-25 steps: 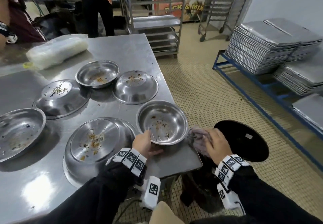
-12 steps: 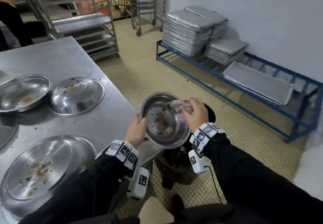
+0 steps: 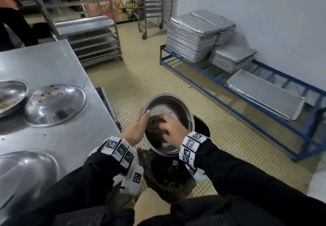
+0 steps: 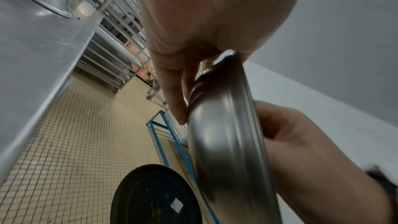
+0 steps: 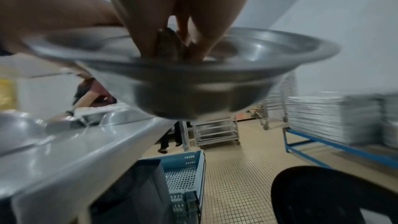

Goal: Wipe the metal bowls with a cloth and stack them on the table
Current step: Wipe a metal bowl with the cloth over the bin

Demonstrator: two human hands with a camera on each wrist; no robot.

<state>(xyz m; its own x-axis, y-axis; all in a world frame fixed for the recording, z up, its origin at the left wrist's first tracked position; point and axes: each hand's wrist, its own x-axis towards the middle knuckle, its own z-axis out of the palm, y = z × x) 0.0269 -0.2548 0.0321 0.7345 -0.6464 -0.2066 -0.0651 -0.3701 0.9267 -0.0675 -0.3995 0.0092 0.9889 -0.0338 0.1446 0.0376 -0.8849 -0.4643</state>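
Note:
My left hand (image 3: 135, 128) grips the left rim of a metal bowl (image 3: 178, 106), thumb over the edge, and holds it tilted off the table's right side above a dark bin (image 3: 169, 180). In the left wrist view the bowl (image 4: 224, 142) shows edge-on with my fingers behind it. My right hand (image 3: 173, 128) presses a dark cloth (image 3: 155, 128) into the bowl's inside. From the right wrist the cloth (image 5: 170, 45) sits bunched between my fingers inside the bowl (image 5: 193, 81). Other metal bowls (image 3: 54, 106) with crumbs lie on the steel table (image 3: 58, 63).
A black round lid (image 4: 155, 197) leans by the bin on the tiled floor. Stacked baking trays (image 3: 192, 37) rest on a blue rack (image 3: 255, 113) along the right wall. Wheeled tray racks (image 3: 91, 37) stand behind the table. A blue crate (image 5: 185, 175) sits under the table.
My left hand lifted the bowl off the table and swung it right over the bin. My right hand brought the cloth from the bowl's rim down into its inside.

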